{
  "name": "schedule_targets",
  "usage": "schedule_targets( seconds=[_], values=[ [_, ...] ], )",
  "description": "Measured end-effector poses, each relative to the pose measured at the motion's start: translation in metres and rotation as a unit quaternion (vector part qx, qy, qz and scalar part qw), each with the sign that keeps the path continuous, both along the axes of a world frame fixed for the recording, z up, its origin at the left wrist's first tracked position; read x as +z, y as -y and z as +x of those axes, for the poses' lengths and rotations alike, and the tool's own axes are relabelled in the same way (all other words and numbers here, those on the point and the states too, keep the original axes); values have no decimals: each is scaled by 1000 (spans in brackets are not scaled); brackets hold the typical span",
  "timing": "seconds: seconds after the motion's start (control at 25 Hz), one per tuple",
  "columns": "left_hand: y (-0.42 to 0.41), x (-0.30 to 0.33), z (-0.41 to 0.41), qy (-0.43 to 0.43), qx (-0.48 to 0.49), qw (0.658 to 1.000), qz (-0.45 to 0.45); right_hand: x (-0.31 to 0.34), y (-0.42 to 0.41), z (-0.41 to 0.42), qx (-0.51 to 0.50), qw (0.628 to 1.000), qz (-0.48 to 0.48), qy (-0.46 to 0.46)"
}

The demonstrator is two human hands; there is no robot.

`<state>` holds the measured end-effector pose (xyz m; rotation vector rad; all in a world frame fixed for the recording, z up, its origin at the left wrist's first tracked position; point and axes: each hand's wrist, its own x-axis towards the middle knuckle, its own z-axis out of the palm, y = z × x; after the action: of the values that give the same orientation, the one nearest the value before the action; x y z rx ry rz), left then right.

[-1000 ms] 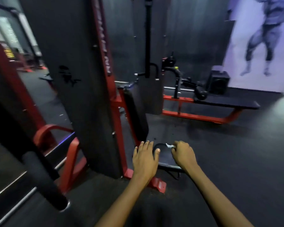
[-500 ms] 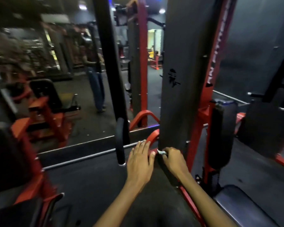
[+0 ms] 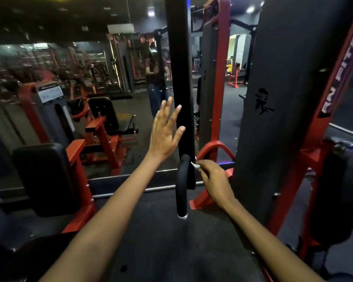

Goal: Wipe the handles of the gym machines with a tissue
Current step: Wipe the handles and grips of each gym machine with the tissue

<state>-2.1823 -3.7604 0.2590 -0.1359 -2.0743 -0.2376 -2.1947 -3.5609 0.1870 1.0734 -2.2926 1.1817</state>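
Note:
A black padded handle point(image 3: 181, 186) hangs down from a black upright arm point(image 3: 180, 78) in the middle of the view. My right hand point(image 3: 214, 180) is just right of the handle's top and grips a small white tissue point(image 3: 194, 165), whose tip touches the handle. My left hand point(image 3: 165, 129) is raised to the left of the black arm, fingers straight and spread, holding nothing; its fingertips lie against or close to the arm.
A dark weight-stack shroud point(image 3: 283, 119) on a red frame point(image 3: 216, 78) stands to the right. A black pad point(image 3: 43, 178) on a red post sits at lower left. A mirror wall point(image 3: 69, 88) behind reflects machines and a standing person. Dark rubber floor point(image 3: 171, 241) below.
The view has swung left from the seat to the hanging handle. My left hand has risen beside the black arm. My right hand has brought the tissue to the handle's top.

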Motion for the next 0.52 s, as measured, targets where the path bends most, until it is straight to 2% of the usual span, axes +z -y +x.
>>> schedule_targets(
  seconds=[0.16,0.24,0.4,0.52],
  values=[
    [15,2,-45,24,-7,989,-143,19,41,-45,59,987,50,-143],
    [23,-9,-60,4,-4,982,-190,6,42,-42,116,976,93,-160],
    [33,-22,-75,-42,-26,984,-169,-16,33,-40,189,954,150,-179],
    [29,-27,-81,-59,-33,986,-151,4,56,-60,134,953,166,-214]
  ],
)
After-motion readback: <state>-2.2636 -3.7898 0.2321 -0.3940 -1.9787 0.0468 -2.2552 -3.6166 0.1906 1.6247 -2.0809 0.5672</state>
